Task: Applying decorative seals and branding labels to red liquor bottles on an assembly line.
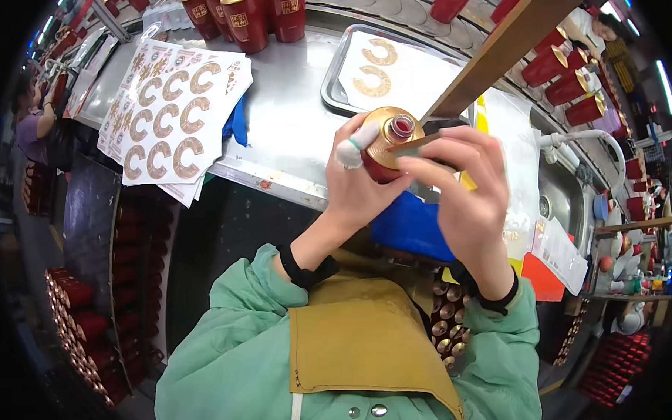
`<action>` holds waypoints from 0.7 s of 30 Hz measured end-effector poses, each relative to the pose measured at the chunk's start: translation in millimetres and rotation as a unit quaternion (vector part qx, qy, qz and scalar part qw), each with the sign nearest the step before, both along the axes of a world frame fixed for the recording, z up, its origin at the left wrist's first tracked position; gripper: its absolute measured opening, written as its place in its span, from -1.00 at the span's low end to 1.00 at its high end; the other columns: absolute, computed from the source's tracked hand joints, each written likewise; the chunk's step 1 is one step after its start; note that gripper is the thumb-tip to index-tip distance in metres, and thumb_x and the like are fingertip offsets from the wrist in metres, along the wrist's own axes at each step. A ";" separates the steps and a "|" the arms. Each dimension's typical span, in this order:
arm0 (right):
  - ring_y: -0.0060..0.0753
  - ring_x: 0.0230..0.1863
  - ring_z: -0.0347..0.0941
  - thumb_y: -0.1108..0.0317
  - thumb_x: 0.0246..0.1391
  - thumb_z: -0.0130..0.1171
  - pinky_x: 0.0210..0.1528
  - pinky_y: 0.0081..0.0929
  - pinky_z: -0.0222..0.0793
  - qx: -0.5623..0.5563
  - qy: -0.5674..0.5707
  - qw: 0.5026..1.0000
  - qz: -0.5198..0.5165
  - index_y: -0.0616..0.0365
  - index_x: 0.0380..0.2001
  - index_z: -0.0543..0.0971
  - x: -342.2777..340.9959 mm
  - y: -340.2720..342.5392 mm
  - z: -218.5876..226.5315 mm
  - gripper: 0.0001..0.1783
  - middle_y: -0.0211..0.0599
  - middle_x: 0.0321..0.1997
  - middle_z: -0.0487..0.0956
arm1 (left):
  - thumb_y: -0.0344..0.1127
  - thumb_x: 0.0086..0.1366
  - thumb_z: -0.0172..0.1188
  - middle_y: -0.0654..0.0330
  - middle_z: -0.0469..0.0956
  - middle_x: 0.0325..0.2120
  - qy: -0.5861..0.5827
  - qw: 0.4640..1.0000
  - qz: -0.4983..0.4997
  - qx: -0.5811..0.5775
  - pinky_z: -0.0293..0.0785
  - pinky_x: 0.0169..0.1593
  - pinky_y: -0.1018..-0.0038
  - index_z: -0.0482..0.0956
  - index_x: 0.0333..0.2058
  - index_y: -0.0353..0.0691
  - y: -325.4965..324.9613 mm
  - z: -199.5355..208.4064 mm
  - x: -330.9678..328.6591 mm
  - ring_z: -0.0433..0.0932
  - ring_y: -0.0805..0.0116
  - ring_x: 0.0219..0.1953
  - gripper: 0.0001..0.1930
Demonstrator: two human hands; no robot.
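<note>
while your left hand (350, 191) steadies it, one red-and-gold bottle (381, 155): raised in front of you over the near edge of the worktop (284, 101), its clear neck uncapped and tipped up toward the view.

left fingers: closed around the bottle's side; one digit wears a white cover (351, 152) with a teal edge.

right hand (472, 198): at the bottle's other side, fingers curled, tips close to the gold shoulder. a narrow brownish strip (414, 146) shows beside the tips; you cannot tell whether they pinch it.

on the worktop, to your left: a fanned stack of label sheets (169, 128), the top one bearing tan c-shaped labels in three rows of three; a blue cloth (235, 125) just beside it.

on the worktop, beyond the bottle: a metal tray (333, 97), holding a white sheet (414, 78) with two c-shaped labels (372, 81). at the back, a cluster of red bottles (248, 22) with gold tops.

to your right: a slanting wooden post (511, 45), a sink (563, 195), an orange-red sheet (541, 278) partly under white paper (560, 255).

on you: green sleeves (240, 317), black wristbands (307, 266).
</note>
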State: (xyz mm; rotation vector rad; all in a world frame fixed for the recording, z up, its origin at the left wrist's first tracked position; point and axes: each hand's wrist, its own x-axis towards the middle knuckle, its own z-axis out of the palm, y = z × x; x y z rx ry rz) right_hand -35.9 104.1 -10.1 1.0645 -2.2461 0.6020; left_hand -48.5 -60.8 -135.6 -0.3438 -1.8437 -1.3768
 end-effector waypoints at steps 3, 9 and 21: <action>-0.32 -0.09 0.60 0.46 -0.14 0.30 -0.08 -0.42 0.47 0.107 0.062 0.990 0.065 0.18 -0.18 0.70 2.2 -9.7 13.7 -0.66 -0.38 -0.21 0.66 | -0.23 -0.05 0.66 -0.04 0.44 0.18 -0.043 0.999 0.012 -0.027 0.52 0.19 0.10 0.36 0.25 -0.13 -1.6 4.4 1.8 0.49 -0.13 0.17 -0.11; -0.40 -0.22 0.62 0.37 -0.10 0.31 -0.21 -0.41 0.38 0.032 0.076 0.994 0.069 0.08 -0.21 0.72 1.0 -20.1 23.6 -0.70 -0.48 -0.23 0.72 | -0.32 -0.06 0.62 -0.04 0.43 0.21 -0.073 0.996 -0.050 0.006 0.52 0.20 0.13 0.40 0.25 -0.18 -7.5 9.6 6.5 0.53 -0.11 0.15 -0.14; -0.48 -0.33 0.55 0.44 -0.24 0.35 -0.20 -0.43 0.32 0.102 -0.102 0.965 0.221 -0.04 -0.22 0.75 -2.6 -20.0 17.3 -0.62 -0.57 -0.25 0.71 | -0.26 -0.17 0.68 0.08 0.37 0.03 -0.037 0.999 0.021 -0.005 0.44 0.15 0.20 0.47 0.14 -0.17 -8.0 15.2 4.1 0.45 0.05 0.07 -0.16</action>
